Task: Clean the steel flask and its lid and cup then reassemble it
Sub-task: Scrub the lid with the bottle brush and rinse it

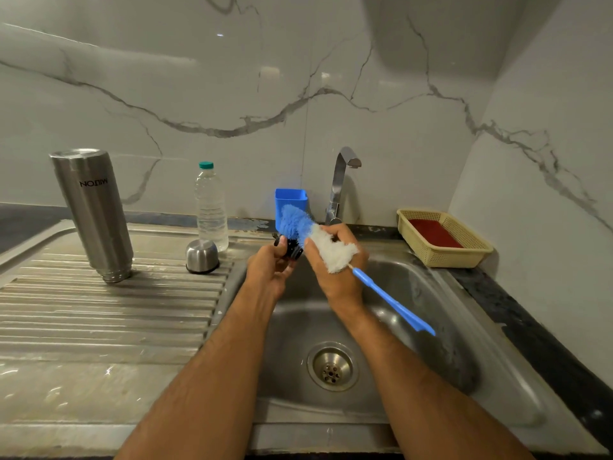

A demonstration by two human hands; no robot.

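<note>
- Marble-veined wall tiles (232, 94) fill the upper half of the frame; below them a steel sink (497, 343) sits at centre right, with its ribbed draining board (99, 310) at left.
- You see the flask (91, 214) standing upside down on the draining board at left, brushed steel, tilted slightly, mouth down.
- Its steel cup (201, 256) sits inverted just right of the flask, touching the base of a clear water bottle (211, 207) with a green cap.
- Your left hand (268, 263) grips the small black lid (292, 249) over the basin; the fingers curl round it, and much of it is hidden.
- Your right hand (335, 263) clasps the blue-and-white bottle brush (318, 239) by its bristles, the blue tip against the lid and the handle pointing to lower right.
- Around your hands the basin lies open down to the drain (332, 366); the tap (341, 184) and a blue tub (291, 202) stand just behind them, and a yellow basket (444, 239) sits at the right rim.
- On the flask, "MILTON" reads upside down.
</note>
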